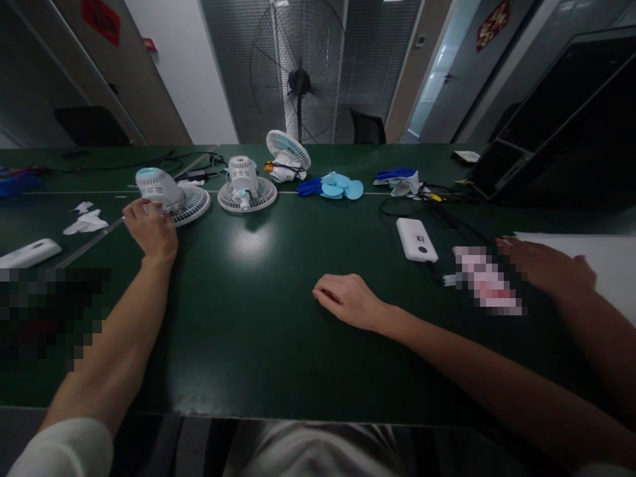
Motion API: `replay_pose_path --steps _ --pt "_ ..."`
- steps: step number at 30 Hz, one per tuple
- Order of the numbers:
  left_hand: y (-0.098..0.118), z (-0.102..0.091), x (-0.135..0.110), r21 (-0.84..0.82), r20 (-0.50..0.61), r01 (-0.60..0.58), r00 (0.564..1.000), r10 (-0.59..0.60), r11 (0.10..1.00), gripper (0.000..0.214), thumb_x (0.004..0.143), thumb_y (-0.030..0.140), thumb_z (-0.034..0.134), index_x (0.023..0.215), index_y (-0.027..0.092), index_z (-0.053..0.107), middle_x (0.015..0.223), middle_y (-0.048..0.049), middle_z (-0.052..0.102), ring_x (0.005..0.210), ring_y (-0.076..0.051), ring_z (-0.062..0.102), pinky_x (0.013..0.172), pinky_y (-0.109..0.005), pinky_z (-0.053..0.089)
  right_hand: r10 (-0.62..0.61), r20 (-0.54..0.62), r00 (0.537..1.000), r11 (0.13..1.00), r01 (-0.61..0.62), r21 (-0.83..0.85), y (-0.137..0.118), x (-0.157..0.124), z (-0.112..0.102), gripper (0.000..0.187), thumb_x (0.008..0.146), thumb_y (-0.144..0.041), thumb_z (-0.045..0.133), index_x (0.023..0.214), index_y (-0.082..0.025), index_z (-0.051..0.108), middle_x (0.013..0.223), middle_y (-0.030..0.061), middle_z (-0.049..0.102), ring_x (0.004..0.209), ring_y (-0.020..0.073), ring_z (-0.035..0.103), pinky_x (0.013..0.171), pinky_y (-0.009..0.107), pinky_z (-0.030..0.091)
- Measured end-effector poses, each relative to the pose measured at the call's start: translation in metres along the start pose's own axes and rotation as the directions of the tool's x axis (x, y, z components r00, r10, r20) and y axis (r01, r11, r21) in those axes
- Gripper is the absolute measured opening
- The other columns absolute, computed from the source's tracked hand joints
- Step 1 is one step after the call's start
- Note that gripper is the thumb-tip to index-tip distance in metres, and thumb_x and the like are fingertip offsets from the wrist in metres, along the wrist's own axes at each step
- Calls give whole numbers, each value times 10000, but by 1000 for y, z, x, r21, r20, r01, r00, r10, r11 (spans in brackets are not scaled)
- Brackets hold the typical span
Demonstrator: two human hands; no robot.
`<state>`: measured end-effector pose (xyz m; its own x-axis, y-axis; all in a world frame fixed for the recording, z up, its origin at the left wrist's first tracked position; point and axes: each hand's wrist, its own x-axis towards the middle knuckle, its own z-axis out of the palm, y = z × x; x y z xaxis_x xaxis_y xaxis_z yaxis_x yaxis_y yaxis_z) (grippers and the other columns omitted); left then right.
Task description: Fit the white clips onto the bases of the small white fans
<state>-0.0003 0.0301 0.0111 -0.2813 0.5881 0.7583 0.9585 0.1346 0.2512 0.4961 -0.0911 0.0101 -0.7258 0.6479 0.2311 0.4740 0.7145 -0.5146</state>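
My left hand (152,232) has its fingers curled round the near side of a small white-and-teal electric fan (159,187), which lies with its grille down on the green table. Beside it, a second small fan (243,177) rests grille-down, and a third fan (288,156) lies tilted farther back with a dark cable around it. My right hand (350,301) rests on the tabletop as a loose fist, with nothing visible in it. Light-blue fan blades (340,186) lie beyond it, next to a blue glove (309,187).
A white power bank (416,240) and a blurred pink item (487,280) lie to the right. Another person's hand (546,265) rests by a white sheet (611,265). Blue-and-white gloves (397,180), cables and a large black case (556,119) stand behind. White scraps (85,222) lie left.
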Motion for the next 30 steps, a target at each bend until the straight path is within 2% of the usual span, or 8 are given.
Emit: replay_pose_path --steps 5,11,14,17,19,22,24,30 --pt "11 -4 -1 101 73 -59 996 52 993 357 956 156 574 1300 69 606 1450 -170 501 1347 -321 340 1111 -586 303 -23 -22 1000 997 21 -73 -2 -2 0 211 1067 -282 496 1041 -173 675 944 18 688 753 116 612 663 254 436" --pt "24 -4 -1 106 147 -84 987 68 991 378 999 273 576 1358 155 589 1488 -140 470 1360 -328 326 1116 -593 289 -48 4 999 976 48 -214 -5 -3 7 200 1060 -276 488 1058 -188 667 944 24 689 787 141 620 657 278 416" --pt "33 -2 -1 98 154 -51 987 36 994 420 970 350 641 1351 182 587 1509 -143 430 1377 -365 320 1107 -625 296 -74 41 996 971 82 -223 -6 -3 7 199 1060 -264 482 1081 -189 664 957 22 688 789 142 619 676 287 420" --pt "36 2 0 44 125 4 992 -9 999 631 876 424 765 1403 182 516 1527 -156 362 1397 -401 299 1115 -658 307 -116 38 993 970 121 -211 -5 -4 6 202 1058 -248 475 1071 -186 667 939 19 688 776 143 616 680 293 417" --pt "31 7 1 -15 83 56 995 -54 998 594 889 366 753 1379 146 501 1503 -163 341 1391 -379 324 1148 -622 321 -142 22 990 968 143 -206 -4 -5 6 206 1056 -242 471 1049 -184 669 912 17 687 760 145 611 670 298 408" --pt "18 14 3 -63 34 110 994 -108 992 305 937 119 568 1241 106 548 1437 -158 349 1353 -303 413 1130 -484 420 -160 -7 987 970 155 -188 -4 -6 6 198 1052 -234 477 1035 -185 668 877 12 682 735 145 602 661 305 399" --pt "11 18 3 -56 18 117 993 -116 992 339 874 21 512 1198 110 561 1390 -149 377 1329 -274 453 1064 -412 483 -164 -26 986 973 158 -170 -6 -6 7 188 1047 -225 484 1025 -187 667 846 8 676 711 144 595 654 310 396" --pt "26 10 -6 -27 52 132 990 -131 991 473 788 84 547 1251 179 551 1374 -127 403 1314 -288 478 843 -339 562 -137 -28 990 984 133 -115 -15 -4 11 151 1015 -234 525 959 -198 661 740 -3 643 624 152 578 593 347 389"
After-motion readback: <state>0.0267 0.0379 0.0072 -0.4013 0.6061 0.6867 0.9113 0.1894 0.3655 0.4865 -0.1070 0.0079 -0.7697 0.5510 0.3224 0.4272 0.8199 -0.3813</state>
